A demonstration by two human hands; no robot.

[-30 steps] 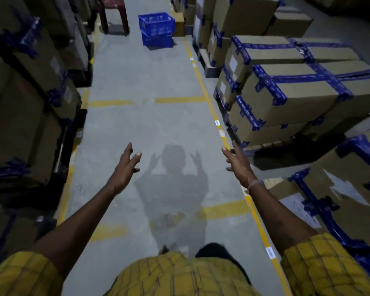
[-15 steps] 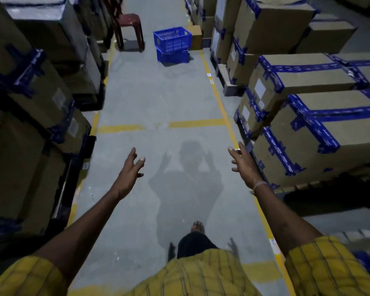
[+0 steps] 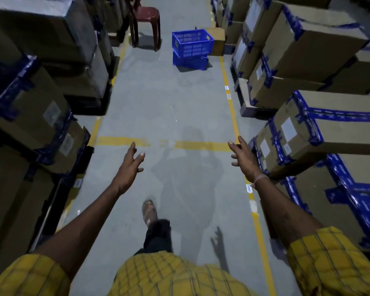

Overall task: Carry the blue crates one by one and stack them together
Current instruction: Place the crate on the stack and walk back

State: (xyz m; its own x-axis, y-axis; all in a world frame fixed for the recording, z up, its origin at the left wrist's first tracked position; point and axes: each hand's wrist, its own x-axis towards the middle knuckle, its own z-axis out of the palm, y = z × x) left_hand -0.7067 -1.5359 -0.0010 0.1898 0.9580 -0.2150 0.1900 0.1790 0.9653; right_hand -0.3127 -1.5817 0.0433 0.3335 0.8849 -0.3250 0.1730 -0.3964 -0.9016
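Perforated plastic crates [image 3: 192, 44], matt concrete floor [image 3: 169, 107]

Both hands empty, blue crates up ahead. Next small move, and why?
Probably another step forward down the grey concrete aisle. The left hand and right hand are held out open with nothing in their grip, and the two stacked blue plastic mesh crates sit on the floor well beyond reach, near the dark red plastic chair.

Dim grey floor [image 3: 158, 107] aisle between taped cardboard boxes [image 3: 320, 124], maroon chair [image 3: 146, 16] beyond.
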